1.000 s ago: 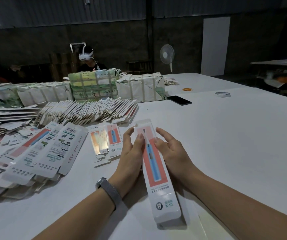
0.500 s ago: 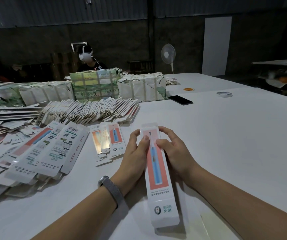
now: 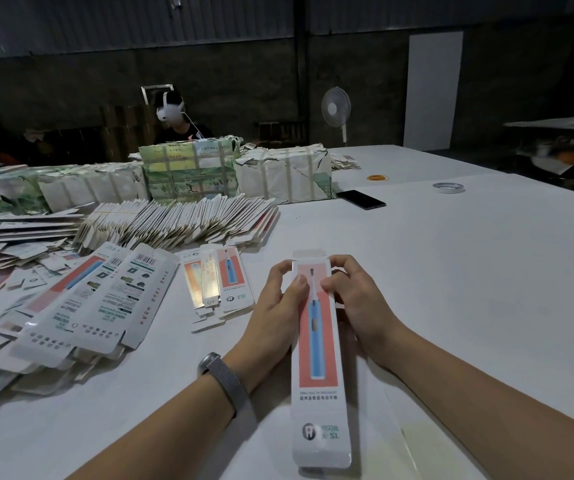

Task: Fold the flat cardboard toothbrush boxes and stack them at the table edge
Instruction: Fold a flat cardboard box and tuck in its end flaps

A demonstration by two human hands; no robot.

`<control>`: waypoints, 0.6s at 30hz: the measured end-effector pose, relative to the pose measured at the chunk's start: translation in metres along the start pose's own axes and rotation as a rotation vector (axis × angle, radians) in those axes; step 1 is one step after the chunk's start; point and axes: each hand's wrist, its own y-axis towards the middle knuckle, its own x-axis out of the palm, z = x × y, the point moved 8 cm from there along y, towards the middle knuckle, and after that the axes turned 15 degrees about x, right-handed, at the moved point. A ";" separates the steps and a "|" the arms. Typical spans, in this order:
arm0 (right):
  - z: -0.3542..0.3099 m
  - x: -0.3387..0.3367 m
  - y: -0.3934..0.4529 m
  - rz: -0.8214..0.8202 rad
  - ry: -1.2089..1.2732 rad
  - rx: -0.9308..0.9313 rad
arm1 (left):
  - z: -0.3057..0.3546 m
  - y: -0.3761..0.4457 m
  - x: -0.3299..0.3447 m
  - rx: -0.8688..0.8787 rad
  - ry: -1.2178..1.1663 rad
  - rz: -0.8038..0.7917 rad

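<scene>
While the near end of the box rests on the white table, both hands have slid up to its far end since a second ago. Left hand and right hand pinch the top from either side, thumbs on the printed face, fingers curled behind. Looks like the end flap gets tucked next. Further left, flat boxes wait, with a fanned pile beyond.

Dim packing workshop

Corrugated metal wall, strapped paper-wrapped bundles, heaps of flat printed cardboard boxes on a long white table.
</scene>
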 end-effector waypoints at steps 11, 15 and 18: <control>0.000 -0.004 0.001 -0.021 0.147 -0.044 | -0.001 0.001 0.001 -0.040 -0.007 -0.015; 0.000 -0.004 0.004 -0.037 0.167 -0.055 | -0.001 -0.001 0.001 -0.055 -0.029 0.000; 0.000 -0.005 0.005 -0.040 0.174 -0.056 | -0.003 -0.001 -0.001 -0.069 -0.053 0.006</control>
